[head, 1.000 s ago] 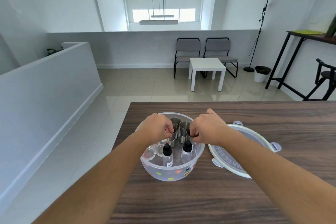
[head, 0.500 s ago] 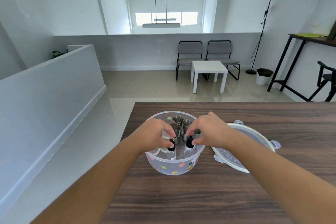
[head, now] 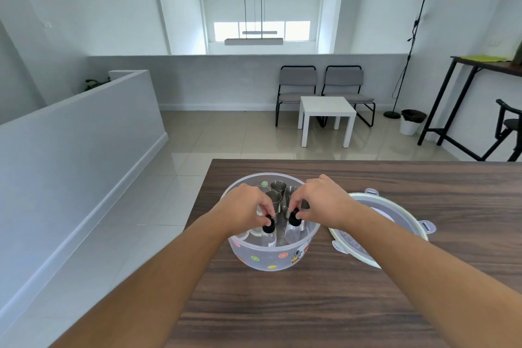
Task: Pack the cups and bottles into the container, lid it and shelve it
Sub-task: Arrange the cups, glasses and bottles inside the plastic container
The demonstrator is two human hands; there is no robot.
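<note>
At frame centre, the left hand (head: 246, 210) and right hand (head: 320, 202) each pinch a bottle cap, left bottle (head: 268, 232) and right bottle (head: 293, 224), standing them upright in the tub (head: 271, 258) (lid (head: 395, 223) waits right) so they fit beside the cups (head: 278, 192).

We note a translucent container (head: 271, 256) with fruit stickers, black-capped clear bottles (head: 269, 233), steel-grey cups (head: 277, 187), white-rimmed lid (head: 395, 223), dark wood-grain table (head: 339, 305).

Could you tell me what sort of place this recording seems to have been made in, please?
Probably a sparse office lounge or waiting area rather than a home kitchen: two grey chairs behind a small white side table, a tiled floor, and a long pendant lamp over a lower level.
</note>
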